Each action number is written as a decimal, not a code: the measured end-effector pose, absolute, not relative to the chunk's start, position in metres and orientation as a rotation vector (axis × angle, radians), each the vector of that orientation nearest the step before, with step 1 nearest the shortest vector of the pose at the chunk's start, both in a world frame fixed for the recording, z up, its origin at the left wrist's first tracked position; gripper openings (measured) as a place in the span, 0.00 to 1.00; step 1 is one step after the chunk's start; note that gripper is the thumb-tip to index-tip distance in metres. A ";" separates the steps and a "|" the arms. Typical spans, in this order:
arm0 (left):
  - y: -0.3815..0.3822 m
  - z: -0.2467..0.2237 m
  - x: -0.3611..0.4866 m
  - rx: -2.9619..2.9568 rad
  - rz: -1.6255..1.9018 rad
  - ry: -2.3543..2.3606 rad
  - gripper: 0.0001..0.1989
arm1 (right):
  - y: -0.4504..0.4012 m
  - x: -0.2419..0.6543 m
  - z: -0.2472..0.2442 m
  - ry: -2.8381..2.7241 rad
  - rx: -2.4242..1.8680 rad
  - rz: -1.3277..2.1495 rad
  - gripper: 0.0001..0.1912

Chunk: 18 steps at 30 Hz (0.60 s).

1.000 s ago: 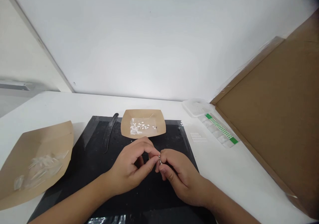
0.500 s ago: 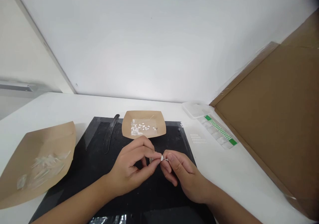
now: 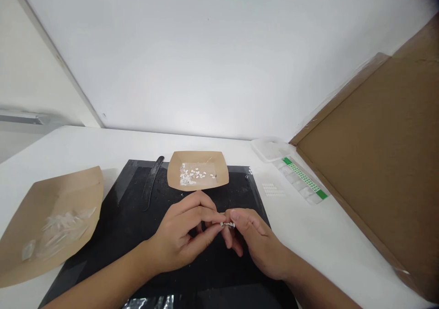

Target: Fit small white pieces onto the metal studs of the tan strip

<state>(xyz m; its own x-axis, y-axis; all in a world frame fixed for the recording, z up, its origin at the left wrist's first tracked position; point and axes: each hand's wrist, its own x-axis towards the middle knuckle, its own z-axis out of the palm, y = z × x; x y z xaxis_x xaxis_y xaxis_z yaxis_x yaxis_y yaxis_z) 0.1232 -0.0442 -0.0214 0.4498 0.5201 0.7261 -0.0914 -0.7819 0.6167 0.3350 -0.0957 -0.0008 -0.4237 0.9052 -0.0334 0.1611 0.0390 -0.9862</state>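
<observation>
Over the black mat (image 3: 137, 249), both hands meet at a tiny silvery piece (image 3: 227, 224) with whitish ends. Thumb and index finger of my left hand (image 3: 192, 233) pinch its left end. Its right end is held between the thumb and fingers of my right hand (image 3: 252, 240). Just beyond the hands is a brown paper tray (image 3: 174, 174) with many small white oval pieces (image 3: 188, 176) inside. The exact shape of the held piece is too small to tell.
Left, a larger brown tray (image 3: 30, 199) holds clear plastic pieces (image 3: 61, 231). A dark curved strip (image 3: 152, 181) lies on the mat. Rightward are white stickers (image 3: 272, 190), a clear case with a green label (image 3: 305, 178), a clear lid (image 3: 269, 149) and a cardboard box (image 3: 373, 149).
The small piece has turned between my fingers: a white oval face showed before, and now a silvery bar with whitish ends shows. My left fingertips have shifted slightly down and right.
</observation>
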 end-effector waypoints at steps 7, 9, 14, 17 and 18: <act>-0.044 -0.022 0.125 2.055 1.337 0.397 0.10 | -0.099 0.332 0.001 -1.733 -1.144 1.181 0.22; -0.043 -0.024 0.126 2.057 1.344 0.409 0.11 | -0.099 0.331 -0.003 -1.735 -1.165 1.122 0.21; -0.043 -0.025 0.125 2.046 1.330 0.414 0.15 | -0.099 0.330 -0.010 -1.724 -1.189 1.082 0.21; -0.043 -0.025 0.126 2.008 1.344 0.420 0.15 | -0.099 0.330 -0.011 -1.726 -1.193 1.055 0.21; -0.043 -0.025 0.127 1.988 1.347 0.430 0.14 | -0.098 0.330 -0.011 -1.731 -1.196 1.040 0.21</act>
